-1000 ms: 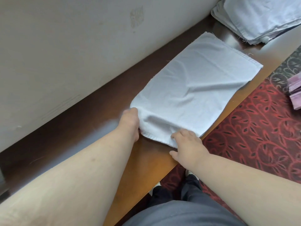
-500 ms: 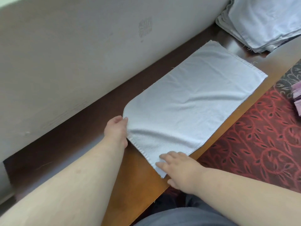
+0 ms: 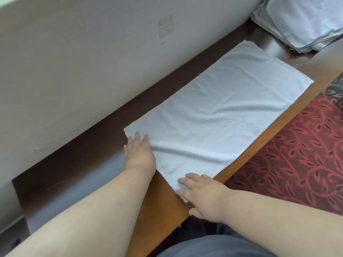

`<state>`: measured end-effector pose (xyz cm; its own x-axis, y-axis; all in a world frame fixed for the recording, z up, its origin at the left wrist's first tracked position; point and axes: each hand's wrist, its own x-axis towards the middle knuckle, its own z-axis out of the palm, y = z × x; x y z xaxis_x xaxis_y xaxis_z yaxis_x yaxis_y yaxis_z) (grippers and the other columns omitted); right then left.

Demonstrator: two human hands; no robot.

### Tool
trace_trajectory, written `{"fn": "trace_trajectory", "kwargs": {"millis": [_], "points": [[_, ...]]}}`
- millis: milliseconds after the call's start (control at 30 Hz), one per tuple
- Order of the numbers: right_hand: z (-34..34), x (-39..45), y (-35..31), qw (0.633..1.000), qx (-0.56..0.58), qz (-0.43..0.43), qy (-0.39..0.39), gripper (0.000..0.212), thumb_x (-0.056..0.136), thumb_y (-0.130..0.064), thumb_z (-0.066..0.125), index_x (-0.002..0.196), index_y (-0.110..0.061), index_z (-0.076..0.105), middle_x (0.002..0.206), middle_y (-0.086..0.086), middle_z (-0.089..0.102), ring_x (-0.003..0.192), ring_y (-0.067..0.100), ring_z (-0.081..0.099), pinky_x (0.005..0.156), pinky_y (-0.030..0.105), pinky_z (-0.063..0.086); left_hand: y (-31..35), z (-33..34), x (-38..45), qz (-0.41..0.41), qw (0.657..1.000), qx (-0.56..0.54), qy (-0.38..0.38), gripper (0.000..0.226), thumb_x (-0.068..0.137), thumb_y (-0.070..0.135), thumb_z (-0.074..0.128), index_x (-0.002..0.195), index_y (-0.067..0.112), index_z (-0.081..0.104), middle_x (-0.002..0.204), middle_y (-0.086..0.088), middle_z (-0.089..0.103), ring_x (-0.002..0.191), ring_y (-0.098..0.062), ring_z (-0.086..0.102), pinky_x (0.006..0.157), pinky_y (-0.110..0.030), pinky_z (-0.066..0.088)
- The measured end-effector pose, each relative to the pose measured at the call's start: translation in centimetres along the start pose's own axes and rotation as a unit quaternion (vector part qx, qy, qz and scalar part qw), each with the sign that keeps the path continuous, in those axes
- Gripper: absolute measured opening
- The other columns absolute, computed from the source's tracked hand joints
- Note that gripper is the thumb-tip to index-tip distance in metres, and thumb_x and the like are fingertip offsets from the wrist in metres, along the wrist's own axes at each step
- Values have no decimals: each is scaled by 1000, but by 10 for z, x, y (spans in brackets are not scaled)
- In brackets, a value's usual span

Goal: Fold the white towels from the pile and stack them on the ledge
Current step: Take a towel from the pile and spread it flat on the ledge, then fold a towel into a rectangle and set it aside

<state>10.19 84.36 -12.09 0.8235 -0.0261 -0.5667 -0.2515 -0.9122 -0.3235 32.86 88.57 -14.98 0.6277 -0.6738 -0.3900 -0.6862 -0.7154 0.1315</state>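
We've got both hands flat on the near end of the white towel (image 3: 219,115) lying lengthwise on the wooden ledge (image 3: 161,206), right hand (image 3: 206,193) at the near corner, left hand (image 3: 139,154) on the wall-side corner, fingers straight, gripping nothing. Risk as we see it: the carpet-side edge sits right at the ledge lip, so a skewed fold could drag it off. Folded stack (image 3: 304,21) sits beyond the far end, just clear; wall (image 3: 83,62) hems the left side.

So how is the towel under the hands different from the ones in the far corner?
The spread towel is one long sheet lying flat on the ledge with both hands on its near end. The stacked towels are smaller folded squares, layered and untouched. Both look like the same pale cloth.
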Motion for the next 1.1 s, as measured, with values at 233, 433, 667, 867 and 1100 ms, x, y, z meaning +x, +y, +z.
{"fn": "trace_trajectory", "kwargs": {"millis": [233, 433, 667, 867, 1100], "points": [[6, -8, 8, 998, -17, -18, -63, 71, 99, -45, 50, 158, -30, 14, 167, 3, -11, 152, 26, -13, 124, 49, 5, 11, 7, -9, 17, 987, 109, -117, 74, 95, 17, 33, 156, 25, -8, 164, -7, -14, 151, -29, -7, 122, -43, 8], [3, -38, 30, 996, 66, 65, -16, 70, 101, -44, 48, 158, -31, 11, 167, 2, -9, 153, 23, -10, 122, 44, 2, 40, 3, -40, 80, 990, 95, -67, 73, 97, 16, 33, 155, 29, -9, 164, -6, -9, 150, -27, 4, 120, -40, 17], [-15, -119, 112, 951, 209, 211, 83, 68, 99, -42, 51, 158, -27, 21, 167, 3, 4, 154, 22, -2, 122, 40, 12, 106, 41, -124, 181, 970, 139, -88, 50, 96, 46, 45, 142, 36, 31, 142, 3, 31, 129, -20, 32, 106, -32, 34], [-8, -192, 193, 939, 219, 247, 93, 67, 99, -41, 51, 157, -25, 22, 167, 3, 6, 154, 24, -1, 122, 43, 16, 157, 41, -142, 7, 977, 183, -109, 39, 85, 31, 44, 124, 28, 47, 122, 2, 44, 113, -19, 42, 91, -32, 42], [-14, -254, 263, 924, 226, 274, 141, 71, 97, -44, 51, 158, -25, 19, 167, 3, 7, 154, 25, -2, 122, 44, 15, 295, 19, -119, 40, 994, 90, -38, 43, 90, 28, 44, 133, 26, 46, 132, 1, 49, 119, -23, 47, 95, -35, 42]]}}
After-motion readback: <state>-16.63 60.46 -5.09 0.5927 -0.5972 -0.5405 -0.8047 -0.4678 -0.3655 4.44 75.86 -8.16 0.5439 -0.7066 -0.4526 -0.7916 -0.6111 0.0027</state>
